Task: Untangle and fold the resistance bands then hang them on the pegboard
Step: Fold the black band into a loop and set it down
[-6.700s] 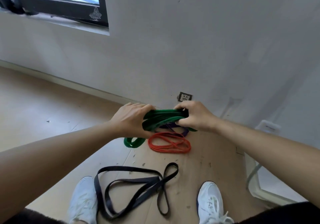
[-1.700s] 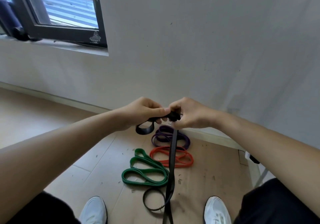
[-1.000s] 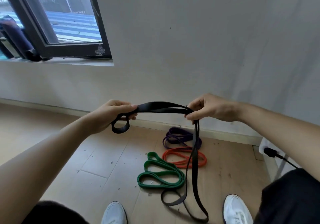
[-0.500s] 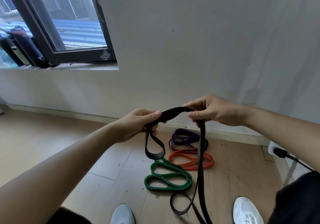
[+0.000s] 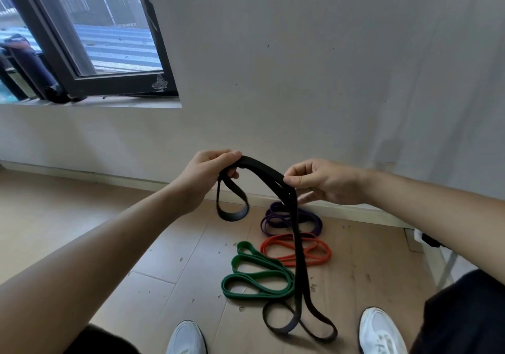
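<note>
Black band (image 5: 296,244), item in work: held up between both hands in front of the wall (image 5: 328,66), part-gathered, neither folded through nor hung. Left hand (image 5: 207,173): fingers curled closed round one end of the gathered strap, a short loop hanging free beneath it. Right hand (image 5: 322,181): thumb and forefinger pinching the doubled strap a little further along, remaining fingers loosely bent below. Between the two hands the strap arches over; past the right hand it drops straight to the floor (image 5: 164,285), where its lower loops lie slack and crossed between the shoes (image 5: 187,338). Beyond it on the floor, three further bands, each laid in its own flat bundle: green band (image 5: 284,274) nearest, orange band (image 5: 326,254) just beside it, purple band (image 5: 265,222) next to the skirting. Status, by judgement: these three appear untangled and folded, this one about midway through its folding, so roughly half the job is complete. Outstanding: finish gathering the hanging length, then hang all four. Pegboard: not in view, location unknown.
</note>
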